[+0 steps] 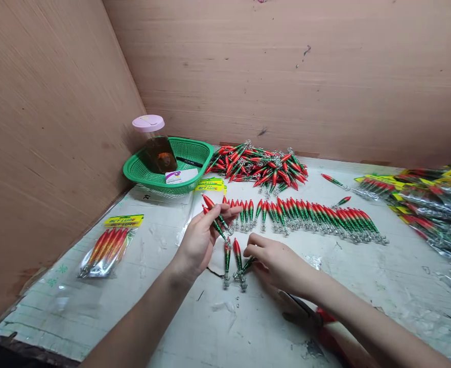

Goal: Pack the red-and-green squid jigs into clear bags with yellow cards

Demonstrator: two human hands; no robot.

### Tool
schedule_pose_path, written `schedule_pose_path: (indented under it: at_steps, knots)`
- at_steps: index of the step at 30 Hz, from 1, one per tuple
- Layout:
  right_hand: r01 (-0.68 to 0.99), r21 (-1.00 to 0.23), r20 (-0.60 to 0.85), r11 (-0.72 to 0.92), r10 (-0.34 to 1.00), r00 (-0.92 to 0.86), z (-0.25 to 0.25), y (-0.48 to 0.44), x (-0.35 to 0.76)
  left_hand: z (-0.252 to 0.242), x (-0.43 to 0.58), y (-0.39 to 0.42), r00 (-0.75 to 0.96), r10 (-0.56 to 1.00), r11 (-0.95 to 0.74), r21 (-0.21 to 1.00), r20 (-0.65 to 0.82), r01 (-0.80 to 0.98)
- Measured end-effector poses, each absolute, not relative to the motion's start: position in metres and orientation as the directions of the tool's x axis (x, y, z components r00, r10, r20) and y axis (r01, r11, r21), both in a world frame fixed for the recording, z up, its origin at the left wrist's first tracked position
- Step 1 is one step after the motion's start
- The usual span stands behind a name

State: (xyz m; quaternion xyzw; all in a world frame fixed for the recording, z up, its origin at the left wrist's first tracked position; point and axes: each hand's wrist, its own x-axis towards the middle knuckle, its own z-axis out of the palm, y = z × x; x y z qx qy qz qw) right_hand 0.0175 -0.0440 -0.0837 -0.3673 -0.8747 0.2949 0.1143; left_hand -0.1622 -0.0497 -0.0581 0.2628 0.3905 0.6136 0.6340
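My left hand (196, 243) grips two red-and-green squid jigs (209, 201) between thumb and fingers, their red noses pointing up and left. Just below it, a loose squid jig (227, 259) lies on the table with its hooks toward me. Beside that one rests another squid jig (237, 251). My right hand (281, 260) is curled low over the table, its fingers closed on a third jig (247, 266), mostly covered by the fingertips. Behind both hands runs a long row of squid jigs (305, 212) laid side by side.
A heap of squid jigs (263, 166) lies against the back wall. The green basket (206, 163) holds a pink-lidded jar (160, 151). Packed jigs (435, 204) pile up at right; another pack (108, 248) lies left. Red-handled scissors (325, 316) sit under my right forearm.
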Motion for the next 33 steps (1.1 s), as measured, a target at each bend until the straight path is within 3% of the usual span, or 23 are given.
schedule_pose_path:
  at_steps: [7, 17, 23, 28, 30, 33]
  knots:
    - [0.564, -0.363, 0.024, 0.742, 0.612, -0.79, -0.09, -0.046, 0.022, -0.058, -0.158, -0.051, 0.01, 0.972, 0.188, 0.756, -0.233, -0.627]
    - [0.45, -0.355, 0.26, 0.819, 0.549, -0.794, -0.096, -0.047, 0.03, -0.061, -0.158, -0.051, 0.03, 0.969, 0.206, 0.735, -0.245, -0.645]
    - [0.409, -0.522, 0.324, 0.749, 0.617, -0.717, -0.1, -0.046, 0.031, -0.061, -0.156, -0.053, 0.137, 0.946, 0.308, 0.68, -0.294, -0.665]
    - [0.426, -0.689, 0.379, 0.587, 0.792, -0.479, -0.074, -0.044, 0.027, -0.063, -0.146, -0.058, 0.16, 0.942, 0.325, 0.682, -0.295, -0.655]
    - [0.4, -0.794, 0.293, 0.458, 0.864, -0.409, -0.062, -0.043, 0.022, -0.065, -0.142, -0.06, 0.171, 0.94, 0.335, 0.703, -0.295, -0.627]
    - [0.203, -0.968, 0.069, 0.15, 0.931, -0.358, -0.055, -0.038, 0.012, -0.066, -0.138, -0.063, 0.216, 0.942, 0.337, 0.724, -0.259, -0.602]
